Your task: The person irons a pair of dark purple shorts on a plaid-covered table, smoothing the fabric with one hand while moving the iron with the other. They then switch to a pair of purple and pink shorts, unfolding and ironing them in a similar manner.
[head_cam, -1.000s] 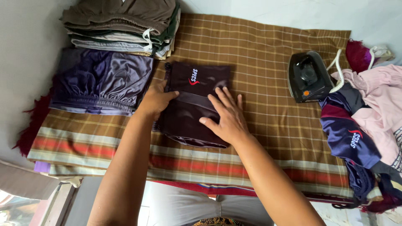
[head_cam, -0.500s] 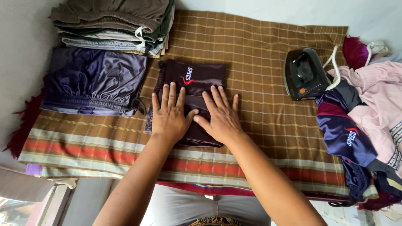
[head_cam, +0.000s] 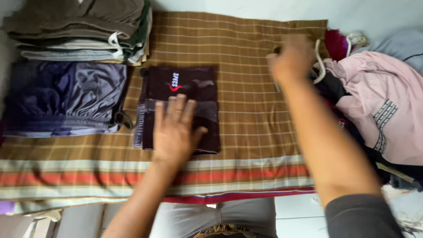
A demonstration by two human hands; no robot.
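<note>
A folded dark maroon pair of shorts (head_cam: 185,83) with a small red and white logo lies on a brown checked cloth (head_cam: 246,57). My left hand (head_cam: 174,130) rests flat on its near half, fingers spread, holding nothing. Off to the right, my right hand (head_cam: 291,59) is stretched out over the cloth's far right part and is blurred by motion. It covers the spot where a black iron stood, so the iron is hidden. I cannot tell whether that hand grips anything. A white cord (head_cam: 318,61) loops just past it.
A folded shiny navy garment (head_cam: 66,94) lies left of the shorts. Behind it stands a stack of folded clothes (head_cam: 79,31). Unfolded clothes sit at the right: a pink garment (head_cam: 379,92) over dark ones (head_cam: 348,128). The cloth's near edge has red stripes (head_cam: 246,176).
My right hand has left the shorts and swung right to where the iron stood. My left hand has stayed flat on the shorts. The camera has moved closer.
</note>
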